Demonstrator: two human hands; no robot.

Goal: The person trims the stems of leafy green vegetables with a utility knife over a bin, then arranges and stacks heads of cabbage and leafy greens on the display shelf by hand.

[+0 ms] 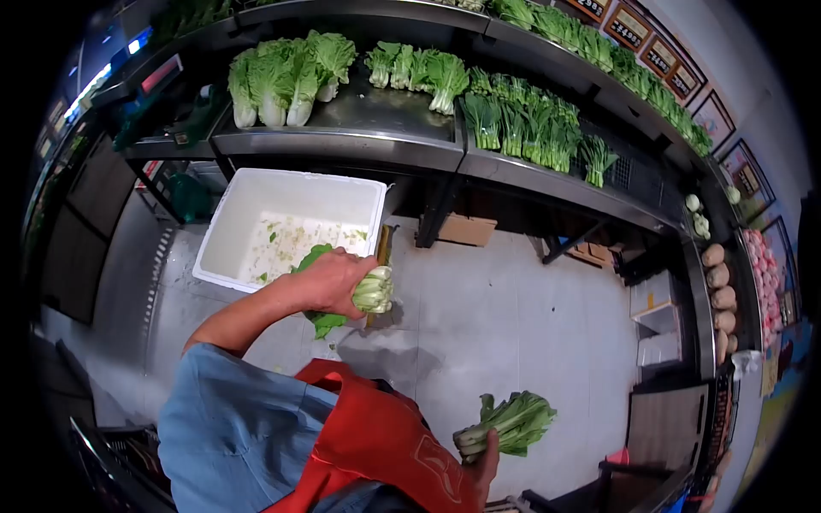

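Note:
My left hand (333, 282) is wrapped round a bunch of leafy greens (374, 291), its pale stalk ends pointing right and its leaves hanging behind and below the hand. This bunch is near the right front corner of a white foam box (205, 256), which holds only scattered leaf bits. Lower right, beside the red apron, my right hand (486, 466) grips a second leafy bunch (513, 425) by its stalk end, leaves pointing up and right.
Metal shelving (342, 147) runs across the back, bearing napa cabbages (291, 77), short greens (419, 70) and dark leafy bunches (530, 124). Cardboard (467, 230) lies under it. Root vegetables (723, 297) line the right shelf. Grey floor tiles (513, 316) lie between.

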